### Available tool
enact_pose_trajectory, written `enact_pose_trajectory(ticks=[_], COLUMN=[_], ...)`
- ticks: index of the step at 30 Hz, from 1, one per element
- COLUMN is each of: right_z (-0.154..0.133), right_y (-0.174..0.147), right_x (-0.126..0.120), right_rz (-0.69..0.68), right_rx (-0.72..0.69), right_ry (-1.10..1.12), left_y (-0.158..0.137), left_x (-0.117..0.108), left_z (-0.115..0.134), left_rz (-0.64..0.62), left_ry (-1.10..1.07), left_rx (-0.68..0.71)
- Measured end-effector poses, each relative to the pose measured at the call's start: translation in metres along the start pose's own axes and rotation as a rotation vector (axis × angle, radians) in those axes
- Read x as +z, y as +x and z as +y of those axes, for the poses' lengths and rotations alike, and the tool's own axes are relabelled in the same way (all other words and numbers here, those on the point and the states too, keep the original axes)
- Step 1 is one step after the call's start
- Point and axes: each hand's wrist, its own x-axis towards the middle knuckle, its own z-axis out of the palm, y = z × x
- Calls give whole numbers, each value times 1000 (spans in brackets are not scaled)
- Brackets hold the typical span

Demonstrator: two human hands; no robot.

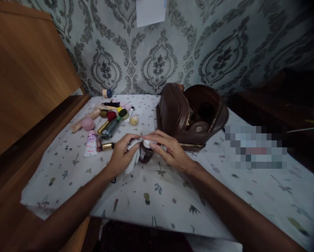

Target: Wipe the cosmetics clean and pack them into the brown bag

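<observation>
By the left grip, a folded white wipe is held pinched between thumb and fingers, pressed against the side of a dark glass bottle. The bottle's white cap is held from above by the right grip, closed with thumb and forefinger about it. The bottle is thus placed between the two grips, upright or nearly so, near the counter; whether its base is rested there cannot be told. Pale print is borne on its front but cannot be read.

Just beyond the left grip, a gold-banded bottle is laid, with a white tube beside it, marked in purple and pink lettering too small to be made out. Farther back, a green bottle is seen by a gold tube, its pale label likewise unreadable. Beyond the right grip, a brown handbag is set with its zipped mouth opened.
</observation>
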Motion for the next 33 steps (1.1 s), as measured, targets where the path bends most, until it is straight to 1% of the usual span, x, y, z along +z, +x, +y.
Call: enact_pose_trajectory(ticks=[1,3,5,7,9,12,15,17,19,24,26,28,30,31,33], right_z=[0,2,5,10,14,17,16,14,13,8,5,4,4,4,7], right_y=[0,0,-1,-2,-4,-6,-6,-5,-5,-4,-3,-3,-3,-3,-4], right_x=[1,1,0,-1,-2,-2,-1,-1,0,0,1,1,2,2,2], right_rz=[4,20,49,90,125,144,144,139,131,126,126,128,136,144,165], right_rx=[1,2,11,45,94,140,130,121,124,126,113,96,97,107,132], right_ry=[-6,-18,-29,-31,-18,4,-1,-10,-17,-43,-53,-60,-63,-64,-63], left_y=[-1,-2,-2,-2,0,4,7,8,8,5,2,-1,-3,-3,-1], left_x=[0,-1,-1,0,-1,-6,-12,-15,-15,-9,-7,-5,-5,-5,-7], left_z=[3,6,6,5,3,-2,-8,-10,-10,3,10,15,17,16,14], left_rz=[25,34,-7,-68,-125,-217,-324,-356,-331,-103,-52,-57,-93,-124,-218], left_ry=[-13,-16,3,28,37,82,182,217,204,123,90,67,59,63,91], left_rx=[12,81,175,223,200,98,14,-4,-2,61,118,209,283,299,283])
